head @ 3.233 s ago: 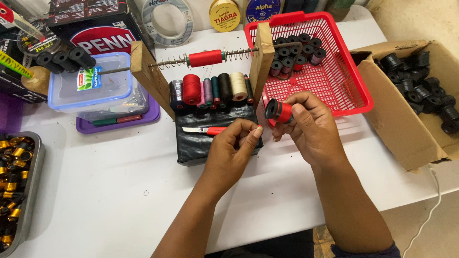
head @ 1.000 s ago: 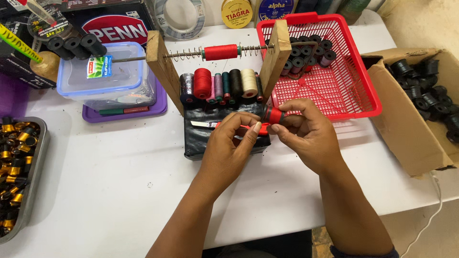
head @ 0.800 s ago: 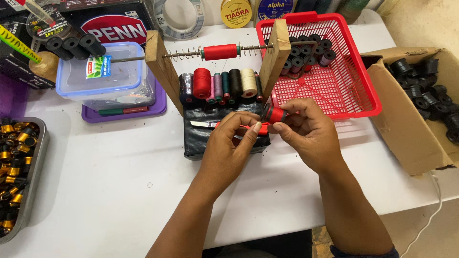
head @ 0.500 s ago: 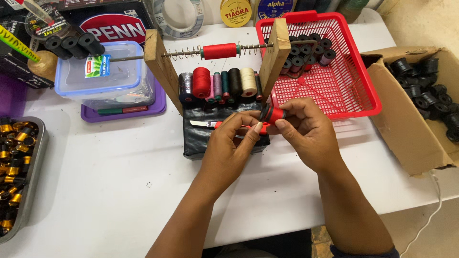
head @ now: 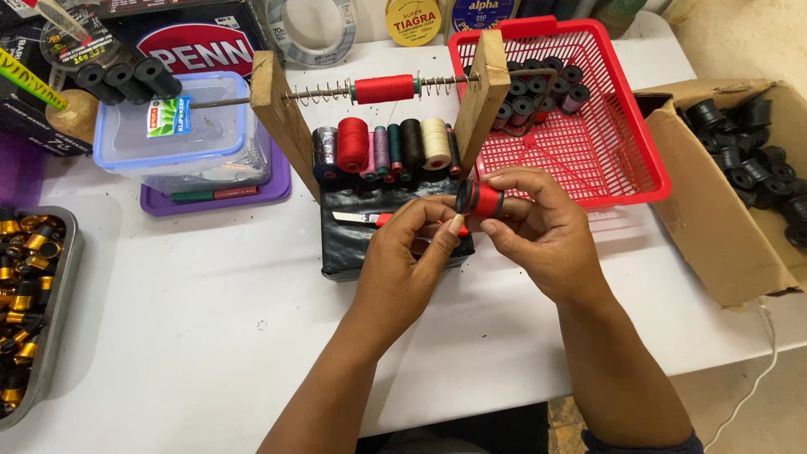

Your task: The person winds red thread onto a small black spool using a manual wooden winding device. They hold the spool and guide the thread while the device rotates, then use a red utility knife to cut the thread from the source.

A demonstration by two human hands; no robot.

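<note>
One red-wound spool lies level, open end pointing left.

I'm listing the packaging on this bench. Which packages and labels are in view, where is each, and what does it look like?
Dark box: back left, black, with a red oval label edged white.
Clear tub: left of the wooden rack, blue-rimmed, with a small green and red sticker.
Yellow round spool label: back centre.
Blue round spool label: beside it, to the right.
Cardboard box: far right, brown, open.
</note>
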